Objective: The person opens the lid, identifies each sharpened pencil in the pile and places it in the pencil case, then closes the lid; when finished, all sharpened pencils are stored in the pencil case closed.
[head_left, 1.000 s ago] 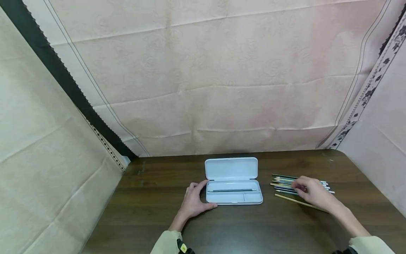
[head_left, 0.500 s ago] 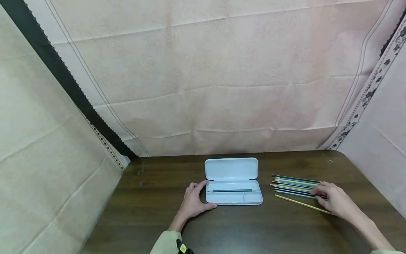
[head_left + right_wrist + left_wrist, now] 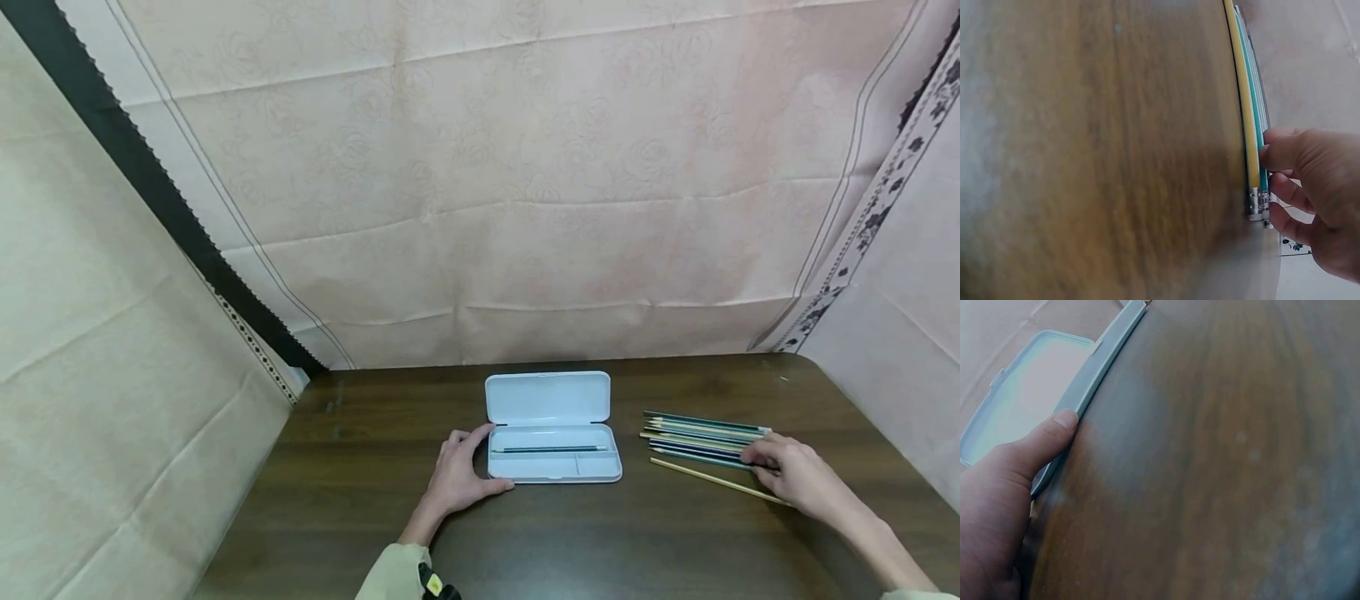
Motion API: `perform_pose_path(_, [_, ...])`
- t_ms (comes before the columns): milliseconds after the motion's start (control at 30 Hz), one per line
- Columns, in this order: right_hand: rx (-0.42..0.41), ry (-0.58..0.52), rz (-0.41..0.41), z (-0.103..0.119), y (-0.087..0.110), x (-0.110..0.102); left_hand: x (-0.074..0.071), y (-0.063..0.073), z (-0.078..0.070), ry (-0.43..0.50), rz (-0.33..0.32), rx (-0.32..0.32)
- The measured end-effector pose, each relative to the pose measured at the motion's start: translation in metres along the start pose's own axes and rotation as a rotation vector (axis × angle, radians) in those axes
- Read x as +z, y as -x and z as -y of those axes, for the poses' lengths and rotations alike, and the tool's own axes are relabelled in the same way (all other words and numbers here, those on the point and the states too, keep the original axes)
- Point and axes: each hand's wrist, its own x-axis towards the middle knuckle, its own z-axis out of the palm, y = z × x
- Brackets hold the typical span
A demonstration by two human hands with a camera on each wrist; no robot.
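A light blue pencil case [image 3: 547, 400] lies open on the table, lid tipped back, with one dark green pencil [image 3: 551, 450] in its tray. My left hand [image 3: 457, 479] grips the case's left end, the thumb on the front wall and the fingers toward the hinge. To the right lies a row of several pencils [image 3: 697, 437] in green, dark blue and pale tones. At their eraser ends my right hand [image 3: 802, 475] pinches a teal pencil [image 3: 1252, 81], as the right wrist view shows. A yellow pencil [image 3: 716, 480] lies apart, nearer me.
The brown wooden table [image 3: 555, 542] has its far edge against a pale cloth wall [image 3: 525, 208]. More cloth hangs at the left and right sides. Bare tabletop lies between the case and the pencils.
My right hand has slid right along the pencils, from their middle to their eraser ends, and has barely moved in the last half second. The left hand and the case stay in place.
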Motion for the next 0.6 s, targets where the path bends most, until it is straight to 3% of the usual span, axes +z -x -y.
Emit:
perform_pose_path(233, [0.047,-0.012,0.063,-0.0011,0.0032,-0.0011,0.0011,-0.0006,0.0008,0.008,-0.006,0.007])
perform_pose_path(600, [0.032,0.014,0.077,-0.0003,0.0038,-0.0022,-0.0001,0.0,-0.0011,0.01,-0.005,0.003])
